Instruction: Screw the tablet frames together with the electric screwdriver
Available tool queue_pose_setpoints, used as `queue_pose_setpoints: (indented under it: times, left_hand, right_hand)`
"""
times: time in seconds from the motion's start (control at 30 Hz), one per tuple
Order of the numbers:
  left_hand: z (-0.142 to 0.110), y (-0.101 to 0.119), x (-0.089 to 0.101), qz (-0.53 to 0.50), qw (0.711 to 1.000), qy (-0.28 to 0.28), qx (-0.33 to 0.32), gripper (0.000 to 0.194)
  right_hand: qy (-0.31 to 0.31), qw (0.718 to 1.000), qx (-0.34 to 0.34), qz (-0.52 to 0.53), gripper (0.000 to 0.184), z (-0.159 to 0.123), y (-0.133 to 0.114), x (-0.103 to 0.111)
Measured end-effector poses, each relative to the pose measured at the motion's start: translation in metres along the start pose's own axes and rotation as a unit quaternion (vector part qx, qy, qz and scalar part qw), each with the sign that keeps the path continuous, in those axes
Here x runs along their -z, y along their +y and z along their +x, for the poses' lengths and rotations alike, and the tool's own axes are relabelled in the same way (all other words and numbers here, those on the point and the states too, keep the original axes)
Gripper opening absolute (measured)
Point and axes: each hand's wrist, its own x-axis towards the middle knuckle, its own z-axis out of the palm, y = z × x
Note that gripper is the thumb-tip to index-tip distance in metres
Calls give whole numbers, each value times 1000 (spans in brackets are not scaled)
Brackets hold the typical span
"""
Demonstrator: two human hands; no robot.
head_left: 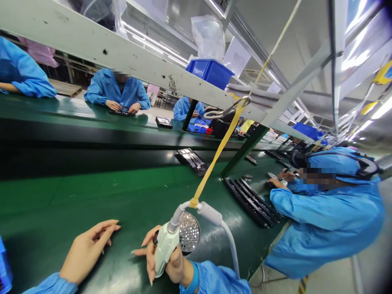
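Observation:
My right hand (176, 263) is wrapped around a pale electric screwdriver (167, 249) near the bottom centre. Its grey cable loops up and back, and a yellow elastic strap (219, 153) holds it from above. Just behind the tool, a round dish of small shiny metal pieces (189, 230), perhaps screws, is partly covered by it. To the left, my left hand (88, 249) hovers low at the green bench (122, 196), thumb and fingertips brought together. Anything pinched there is too small to make out.
Long black curved strips (251, 202) lie on the right, beside a co-worker in blue (330, 220). A black device housing (192, 160) rests farther back. Overhead runs a white beam (137, 53) bearing a blue bin (210, 72). Other workers sit across the line.

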Motion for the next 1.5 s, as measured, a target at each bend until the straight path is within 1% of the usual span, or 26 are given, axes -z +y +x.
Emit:
queue_pose_setpoints:
  times: [0.1, 0.2, 0.37, 0.47, 0.6, 0.73, 0.9, 1.07, 1.17, 1.3, 1.4, 1.5]
  left_hand:
    - [2, -10, -1, 20, 999, -26, -35, 63]
    - [2, -15, -2, 36, 997, -42, -52, 59]
    - [3, -14, -4, 28, 998, -5, -48, 64]
    - [4, -16, -6, 20, 999, 4, -42, 66]
    - [6, -21, -7, 11, 999, 8, -41, 66]
    - [6, -20, -7, 13, 999, 16, -49, 64]
    - [6, -18, -7, 26, 997, 14, -68, 64]
    - [8, -24, -6, 25, 996, 5, -80, 65]
    - [9, -27, -8, 22, 996, 8, -90, 63]
    - [8, -31, -13, 8, 996, -4, -93, 59]
    - [6, -33, -13, 13, 996, -7, -93, 55]
    - [3, -33, -12, 38, 996, -6, -85, 53]
  right_hand:
    - [1, 1000, -3, 5, 80, 0, 2, 2]
    - [7, 1000, -2, 13, 81, 1, 5, 2]
    - [10, 1000, 18, 6, 85, 1, 10, 3]
    - [18, 1000, 22, -9, 89, 0, 10, 2]
    - [34, 999, 2, -23, 93, 1, 10, 0]
    - [49, 999, -9, -18, 95, 3, 12, 2]
    - [47, 998, -5, -33, 94, 5, 11, 2]
    - [44, 999, -7, -32, 94, 5, 10, 1]
    - [36, 999, 8, -22, 90, 3, 10, 2]
    - [24, 999, 28, -20, 85, -3, 10, 1]
    - [32, 999, 21, -18, 85, -6, 10, 1]
    - [27, 999, 13, -19, 84, -7, 8, -1]
